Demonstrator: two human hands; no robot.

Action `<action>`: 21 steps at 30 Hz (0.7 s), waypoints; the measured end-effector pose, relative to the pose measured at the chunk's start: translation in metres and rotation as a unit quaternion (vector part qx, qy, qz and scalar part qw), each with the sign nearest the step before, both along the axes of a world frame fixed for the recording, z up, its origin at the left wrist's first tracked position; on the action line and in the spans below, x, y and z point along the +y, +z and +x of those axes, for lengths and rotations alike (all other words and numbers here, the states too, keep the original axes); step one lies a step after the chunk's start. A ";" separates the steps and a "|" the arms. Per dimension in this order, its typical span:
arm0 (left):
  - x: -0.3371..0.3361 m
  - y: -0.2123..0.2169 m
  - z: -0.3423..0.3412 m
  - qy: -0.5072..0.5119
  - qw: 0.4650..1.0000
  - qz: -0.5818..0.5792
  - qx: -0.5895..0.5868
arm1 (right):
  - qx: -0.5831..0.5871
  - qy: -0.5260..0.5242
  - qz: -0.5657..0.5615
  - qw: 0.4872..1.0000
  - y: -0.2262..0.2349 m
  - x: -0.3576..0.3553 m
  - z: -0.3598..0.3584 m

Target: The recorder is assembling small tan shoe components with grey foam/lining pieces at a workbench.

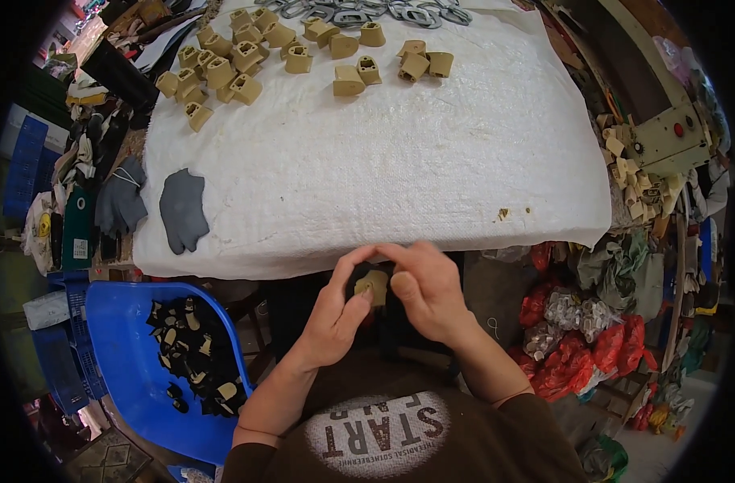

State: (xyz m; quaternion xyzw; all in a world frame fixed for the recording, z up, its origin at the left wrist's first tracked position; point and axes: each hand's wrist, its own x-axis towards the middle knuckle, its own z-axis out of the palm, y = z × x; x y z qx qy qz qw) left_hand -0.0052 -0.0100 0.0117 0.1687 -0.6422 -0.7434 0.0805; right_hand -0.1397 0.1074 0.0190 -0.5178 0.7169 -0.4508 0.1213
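Both my hands meet just below the near edge of the white padded table [399, 169]. My left hand [339, 310] and my right hand [428, 290] pinch one small tan block [374, 283] that has a black piece wrapped around it. Fingers cover most of it. At the far side of the table lie several more tan blocks [222, 68], some in a heap at the left, others scattered toward the middle [355, 76].
A row of metal rings [367, 11] lies along the far edge. Grey gloves [182, 209] rest at the table's left corner. A blue tub [134, 362] with black and tan pieces [194, 354] stands at my lower left. Red bags [577, 338] and clutter fill the right.
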 end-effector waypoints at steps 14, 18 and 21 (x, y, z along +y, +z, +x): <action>-0.001 0.015 0.004 -0.095 0.988 0.108 -0.062 | -0.370 0.196 -0.030 0.908 0.000 -0.011 -0.011; 0.009 0.010 0.001 -0.006 0.987 0.149 -0.060 | -0.234 0.113 -0.105 0.960 -0.016 -0.017 0.007; 0.016 0.002 -0.004 0.030 0.993 0.115 0.029 | -0.337 0.093 -0.147 0.925 -0.030 -0.016 0.016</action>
